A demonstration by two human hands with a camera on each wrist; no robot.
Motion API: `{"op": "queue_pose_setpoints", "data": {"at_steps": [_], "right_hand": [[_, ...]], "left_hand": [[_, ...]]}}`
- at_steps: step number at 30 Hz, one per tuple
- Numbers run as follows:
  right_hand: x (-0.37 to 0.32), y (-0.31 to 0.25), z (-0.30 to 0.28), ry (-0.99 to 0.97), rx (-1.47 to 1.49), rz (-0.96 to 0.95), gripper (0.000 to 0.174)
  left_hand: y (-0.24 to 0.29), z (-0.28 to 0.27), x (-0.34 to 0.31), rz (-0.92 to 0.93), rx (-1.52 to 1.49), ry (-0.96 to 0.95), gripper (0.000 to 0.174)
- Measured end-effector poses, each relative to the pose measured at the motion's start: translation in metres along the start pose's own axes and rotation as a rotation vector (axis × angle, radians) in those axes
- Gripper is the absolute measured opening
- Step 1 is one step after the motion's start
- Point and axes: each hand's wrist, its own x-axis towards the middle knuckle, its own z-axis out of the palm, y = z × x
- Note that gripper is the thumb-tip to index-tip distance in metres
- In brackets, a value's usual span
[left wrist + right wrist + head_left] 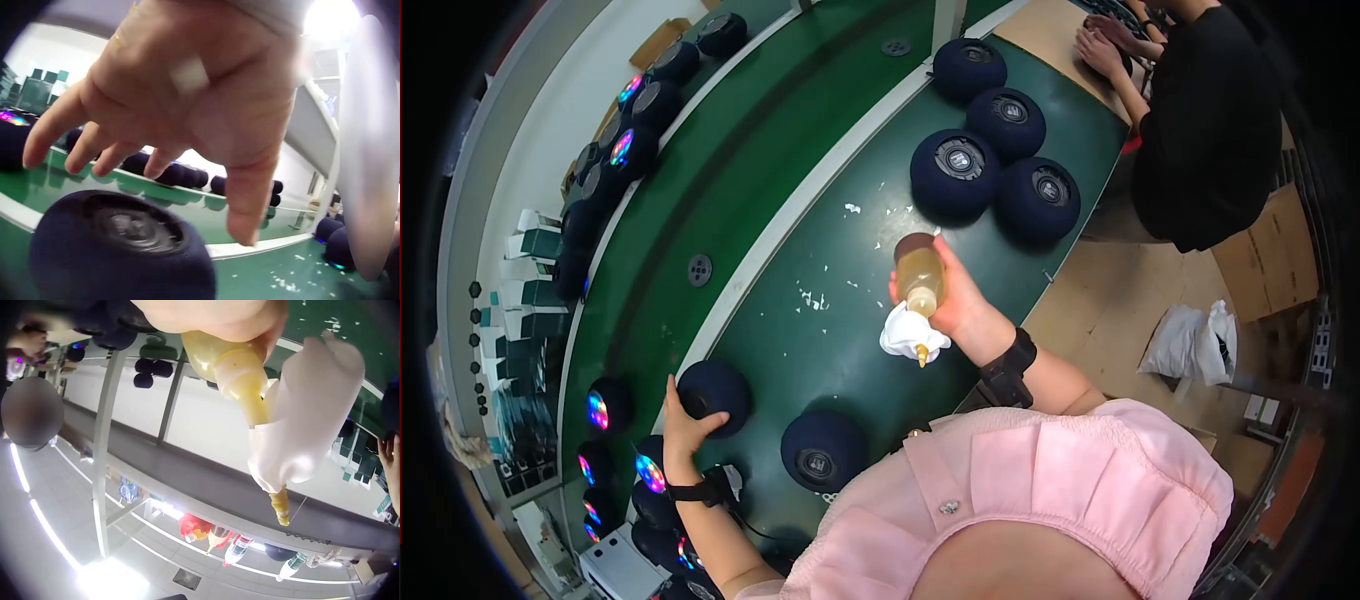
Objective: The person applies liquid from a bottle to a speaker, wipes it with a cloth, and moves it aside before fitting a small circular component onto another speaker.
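My right hand (956,296) grips a bottle (920,275) of yellowish liquid, with a white tissue (912,333) wrapped round its neck and the yellow nozzle (922,353) poking out; in the right wrist view the nozzle (280,509) points away from the hand. My left hand (687,425) is spread at a dark blue round speaker (713,398), fingers apart. In the left wrist view the left hand (194,94) hangs over the speaker (125,262), whose black ringed face is turned up; whether they touch I cannot tell. Another speaker (824,450) sits near my body.
Several round speakers (962,163) stand at the table's far right. White flecks (811,300) lie on the green tabletop. Beyond a pale rail (800,195), speakers with coloured lights (598,409) line the left side. A person in black (1210,130) works at the far end.
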Motion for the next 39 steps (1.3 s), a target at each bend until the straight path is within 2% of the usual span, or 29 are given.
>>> {"op": "queue_pose_setpoints", "data": {"at_steps": [2,10,13,14,16,17,19,20,23,24,25,27,28,29,30,32,34,36,37,38,39], "right_hand": [[0.003,0.002,-0.008,0.018,0.023,0.040,0.051],[0.008,-0.003,-0.013,0.053,0.004,0.004,0.056],[0.009,-0.006,-0.012,0.041,0.002,-0.011,0.057],[0.008,-0.007,-0.012,0.039,0.001,-0.010,0.057],[0.008,-0.012,-0.018,-0.017,0.021,0.029,0.058],[0.009,-0.016,-0.021,-0.017,0.040,0.039,0.059],[0.006,-0.019,-0.027,0.027,0.025,0.031,0.060],[0.006,-0.020,-0.025,0.049,0.013,0.003,0.060],[0.000,0.000,-0.016,0.024,0.035,-0.054,0.060],[-0.002,0.006,-0.007,0.000,0.049,-0.073,0.061],[0.003,0.013,-0.007,-0.130,0.020,-0.032,0.062],[-0.006,0.032,0.018,-0.184,0.033,0.070,0.062],[-0.004,0.040,0.025,-0.189,-0.006,0.057,0.062],[-0.004,0.046,0.031,-0.237,0.010,0.123,0.061],[-0.002,0.054,0.035,-0.317,-0.114,0.041,0.059],[0.002,0.062,0.045,-0.372,-0.177,0.062,0.058],[-0.018,0.069,0.062,-0.394,-0.222,0.068,0.063],[-0.030,0.073,0.070,-0.482,-0.293,0.219,0.070],[-0.039,0.081,0.073,-0.496,-0.405,0.254,0.076],[-0.056,0.081,0.076,-0.333,-0.667,0.297,0.079],[-0.050,0.082,0.069,-0.414,-0.671,0.356,0.079]], "left_hand": [[-0.009,0.009,0.006,-0.038,-0.102,-0.132,0.117],[0.037,0.031,0.023,-0.031,-0.202,-0.013,0.109],[0.076,0.036,0.031,0.141,-0.143,-0.091,0.101],[0.081,0.042,0.036,0.141,-0.143,-0.089,0.101],[0.087,0.057,0.042,0.359,-0.307,-0.050,0.089],[0.095,0.055,0.041,0.342,-0.303,-0.051,0.089],[0.121,0.037,0.025,0.157,-0.559,-0.211,0.071],[0.127,0.028,0.016,0.150,-0.553,-0.194,0.071],[0.149,0.010,-0.011,0.267,-0.657,-0.373,0.052],[0.159,0.009,-0.020,0.330,-0.635,-0.400,0.054],[0.170,0.009,-0.025,0.418,-0.607,-0.392,0.058],[0.188,0.016,-0.030,0.594,-0.543,-0.307,0.073],[0.194,0.025,-0.027,0.657,-0.599,-0.281,0.081],[0.202,0.037,-0.021,0.815,-0.636,-0.188,0.088],[0.205,0.047,-0.016,0.804,-0.679,-0.198,0.092],[0.209,0.063,-0.004,0.832,-0.893,-0.169,0.093],[0.210,0.048,0.001,0.920,-0.633,0.038,0.091],[0.206,0.048,0.007,0.946,-0.690,0.042,0.087],[0.204,0.046,0.012,1.004,-0.644,0.123,0.086],[0.201,0.043,0.014,1.055,-0.596,0.202,0.085],[0.201,0.038,0.011,1.051,-0.642,0.135,0.078]]}}
